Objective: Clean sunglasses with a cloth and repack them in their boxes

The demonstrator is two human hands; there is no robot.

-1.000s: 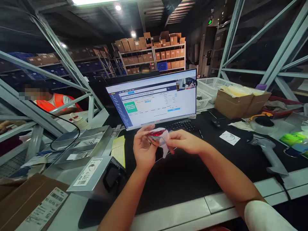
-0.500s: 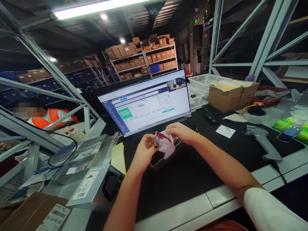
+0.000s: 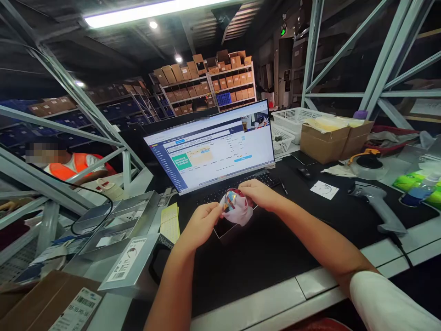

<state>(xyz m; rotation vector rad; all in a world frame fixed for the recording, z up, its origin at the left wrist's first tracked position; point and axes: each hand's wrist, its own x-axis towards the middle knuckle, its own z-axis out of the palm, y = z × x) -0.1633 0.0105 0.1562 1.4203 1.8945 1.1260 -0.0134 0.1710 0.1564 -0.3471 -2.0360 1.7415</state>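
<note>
Before the monitor (image 3: 210, 151), both hands hold what look like red-framed sunglasses (image 3: 230, 197) with a shiny, reflective lens. A thin white cloth or pouch (image 3: 241, 216) hangs around and beneath them. The fingers of my left hand (image 3: 205, 220) pinch the left end. My right hand (image 3: 257, 192) is closed on the right end together with the cloth, and part of the frame is hidden there. Under the hands lies a dark flat item with a pale edge (image 3: 222, 228), partly covered. The keyboard (image 3: 263, 178) is just behind.
At right are a barcode scanner (image 3: 381, 207), a white card (image 3: 324, 189), a mouse (image 3: 304, 173), a tape roll (image 3: 368, 163) and cardboard boxes (image 3: 322, 140). At left, a grey box (image 3: 129, 262) and yellow sheets (image 3: 170, 223) sit by my forearm. A person in an orange vest (image 3: 81, 165) sits beyond the frame.
The sunglasses have turned so the reflective lens faces me. My left hand has shifted slightly down and left, and the view has moved slightly.
</note>
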